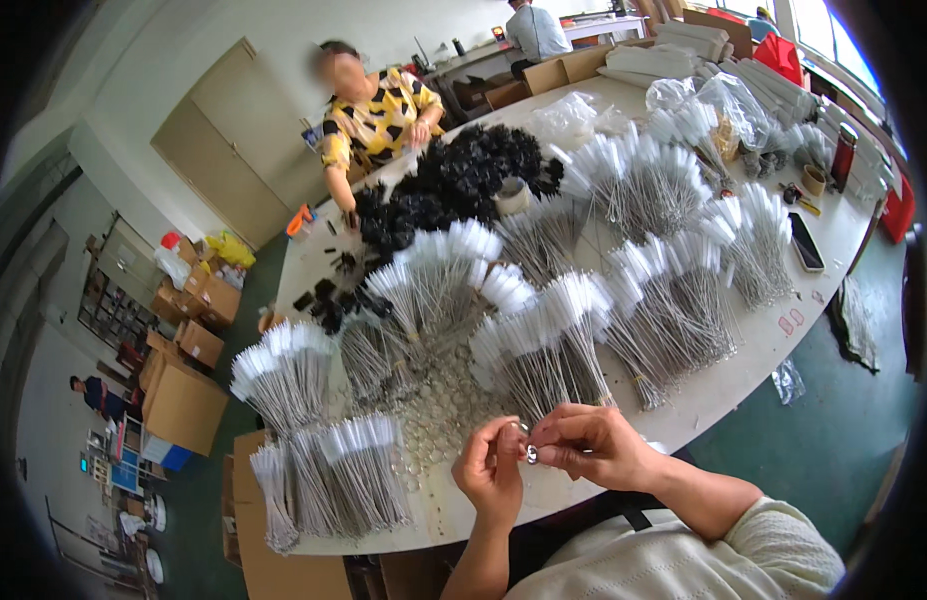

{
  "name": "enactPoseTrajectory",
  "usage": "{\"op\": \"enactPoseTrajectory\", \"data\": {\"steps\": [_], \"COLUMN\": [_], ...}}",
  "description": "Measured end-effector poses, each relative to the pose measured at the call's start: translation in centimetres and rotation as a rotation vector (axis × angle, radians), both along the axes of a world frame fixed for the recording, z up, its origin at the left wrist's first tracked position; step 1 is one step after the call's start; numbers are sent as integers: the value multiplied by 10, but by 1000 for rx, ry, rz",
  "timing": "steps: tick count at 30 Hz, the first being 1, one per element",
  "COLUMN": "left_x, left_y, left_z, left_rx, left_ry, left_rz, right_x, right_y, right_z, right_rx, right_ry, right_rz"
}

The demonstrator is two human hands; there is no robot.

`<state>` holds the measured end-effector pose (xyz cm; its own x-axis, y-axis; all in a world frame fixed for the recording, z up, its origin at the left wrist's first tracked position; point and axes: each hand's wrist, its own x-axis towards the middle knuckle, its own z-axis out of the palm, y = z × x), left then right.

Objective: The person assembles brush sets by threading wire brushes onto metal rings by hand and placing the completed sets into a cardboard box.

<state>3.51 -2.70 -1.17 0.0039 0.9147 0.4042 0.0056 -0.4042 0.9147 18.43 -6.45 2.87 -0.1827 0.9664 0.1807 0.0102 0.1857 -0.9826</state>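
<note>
My left hand (pixel 490 472) and my right hand (pixel 601 446) meet over the near edge of the table, fingers pinched together. Between their fingertips shows a small shiny metal ring (pixel 531 454); another bit of metal glints just above it, partly hidden by the fingers. To the left of my hands lies a loose spread of small metal rings (pixel 433 415). Bundles of thin wire-stemmed brushes with white bristle heads surround them: one bundle (pixel 548 350) just beyond my hands, another (pixel 333 480) at the near left.
A black heap of small parts (pixel 453 180) covers the far side, where a person in a yellow patterned top (pixel 378 125) reaches in. A tape roll (pixel 511 196), a phone (pixel 805 242) and a red flask (pixel 842 158) stand or lie about. Cardboard boxes (pixel 188 390) fill the left.
</note>
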Motion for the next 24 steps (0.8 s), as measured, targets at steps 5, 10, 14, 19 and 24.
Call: {"op": "enactPoseTrajectory", "data": {"steps": [5,10,14,19,24], "left_x": [-18,-23,-34,-49,-64], "left_y": [7,5,2,0,-7], "left_z": [8,16,7,14,36], "left_rx": [353,300,-206,-483,-446], "left_ry": [413,452,-118,-405,-118], "left_rz": [81,-93,-404,-743,-711], "right_x": [0,-5,-20,-13,-15], "right_y": [8,8,1,-1,2], "right_z": [-8,-6,-22,-20,-23], "right_rx": [65,-215,462,1093,1147], "right_ry": [-33,126,-236,-723,-764], "right_rz": [-62,83,-122,-206,-135]}}
